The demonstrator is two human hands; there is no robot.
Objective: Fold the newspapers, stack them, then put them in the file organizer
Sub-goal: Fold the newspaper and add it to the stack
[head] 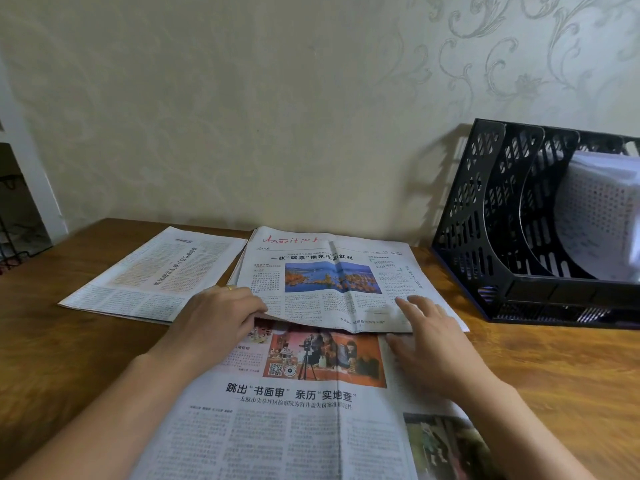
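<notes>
Folding is midway: the large printed newspaper (pixel 311 393) lies on the brown wooden worktop (pixel 554 375) left of the black mesh file organizer (pixel 502 230), its far half doubled toward the person. Left hand (pixel 214 313) fingers pinch that flap's edge; right hand (pixel 429 341) fingers lie straight, pressing. A folded grey newspaper (pixel 152 275) waits farther left; stacking and filing remain.

3 newspapers (pixel 332 282), 1 organizer (pixel 485 216), 2 hands (pixel 221 313)

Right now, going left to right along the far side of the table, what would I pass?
Folded newspaper → newspaper with the lake photo, its near edge gripped by the left hand → black file organizer, already holding white paper.
</notes>
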